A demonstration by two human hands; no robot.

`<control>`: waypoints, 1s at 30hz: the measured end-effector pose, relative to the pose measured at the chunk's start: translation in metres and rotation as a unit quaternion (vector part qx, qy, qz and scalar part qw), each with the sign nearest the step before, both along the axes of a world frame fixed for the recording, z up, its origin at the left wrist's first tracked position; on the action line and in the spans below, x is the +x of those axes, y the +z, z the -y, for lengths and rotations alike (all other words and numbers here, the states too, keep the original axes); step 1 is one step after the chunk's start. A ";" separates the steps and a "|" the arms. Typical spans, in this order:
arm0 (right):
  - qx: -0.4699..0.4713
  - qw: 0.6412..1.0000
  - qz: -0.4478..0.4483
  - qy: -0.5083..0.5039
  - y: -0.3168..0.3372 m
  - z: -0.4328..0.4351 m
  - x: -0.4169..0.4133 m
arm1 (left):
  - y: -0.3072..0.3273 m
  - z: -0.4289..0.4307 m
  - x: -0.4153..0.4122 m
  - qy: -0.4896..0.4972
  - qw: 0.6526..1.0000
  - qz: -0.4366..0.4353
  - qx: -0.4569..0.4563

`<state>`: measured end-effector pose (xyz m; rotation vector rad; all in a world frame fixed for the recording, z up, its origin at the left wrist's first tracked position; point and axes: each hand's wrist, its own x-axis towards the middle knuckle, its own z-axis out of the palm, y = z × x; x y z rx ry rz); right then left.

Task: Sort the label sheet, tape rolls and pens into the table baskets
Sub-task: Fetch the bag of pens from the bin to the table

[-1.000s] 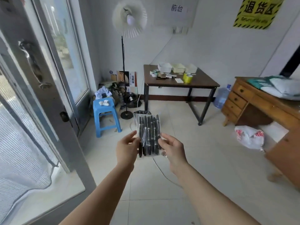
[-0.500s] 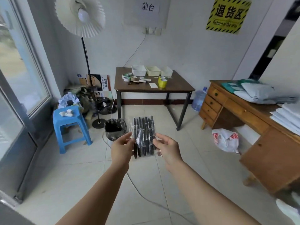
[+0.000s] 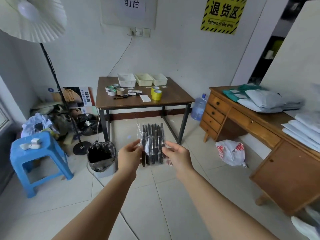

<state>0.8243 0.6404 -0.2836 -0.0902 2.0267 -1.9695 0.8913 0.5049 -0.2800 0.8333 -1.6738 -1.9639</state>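
I hold a clear bag of several black pens (image 3: 153, 144) upright in front of me. My left hand (image 3: 129, 156) pinches its left edge and my right hand (image 3: 176, 155) pinches its right edge. Ahead stands a brown table (image 3: 174, 98) against the wall. On its far side sit a white basket (image 3: 126, 80), a cream basket (image 3: 144, 79) and another white basket (image 3: 160, 79). Nearer lie white and brown tape rolls (image 3: 114, 89), two yellow tape rolls (image 3: 156, 93), a white label sheet (image 3: 145, 98), loose pens (image 3: 122, 96) and a small box (image 3: 134, 92).
A lined bin (image 3: 101, 157) stands on the floor left of my hands, a blue stool (image 3: 37, 159) further left, and a floor lamp (image 3: 52, 66) by cluttered bags. A wooden desk (image 3: 259, 129) with parcels fills the right; a plastic bag (image 3: 231, 152) lies before it.
The view has swung right from the glass door toward the table and drawn nearer to it. Both hands keep the same hold on the pen bag.
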 end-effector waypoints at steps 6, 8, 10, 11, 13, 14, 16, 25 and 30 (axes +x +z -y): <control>-0.019 0.999 0.006 -0.033 0.012 0.021 -0.079 | 0.009 0.026 -0.091 -0.033 0.999 0.003 0.009; -0.015 0.999 0.009 -0.039 0.014 0.024 -0.102 | 0.010 0.029 -0.117 -0.038 0.999 0.005 0.015; -0.014 0.999 0.009 -0.046 0.016 0.025 -0.127 | 0.010 0.031 -0.142 -0.043 0.999 0.007 0.021; -0.016 0.999 0.010 -0.049 0.016 0.026 -0.140 | 0.010 0.032 -0.156 -0.045 0.999 0.008 0.023; -0.019 0.999 0.009 -0.050 0.016 0.027 -0.167 | 0.011 0.033 -0.185 -0.051 0.998 0.009 0.029; -0.019 0.999 0.007 -0.049 0.017 0.027 -0.181 | 0.010 0.034 -0.200 -0.052 0.998 0.007 0.033; -0.019 0.999 0.004 -0.050 0.017 0.028 -0.211 | 0.010 0.033 -0.231 -0.053 0.998 0.005 0.039; 0.010 0.999 -0.016 -0.043 0.020 0.018 -0.349 | 0.009 0.018 -0.365 -0.026 0.998 0.007 0.060; 0.020 0.999 -0.010 -0.046 0.017 0.018 -0.409 | 0.004 0.018 -0.428 -0.028 0.998 0.028 0.051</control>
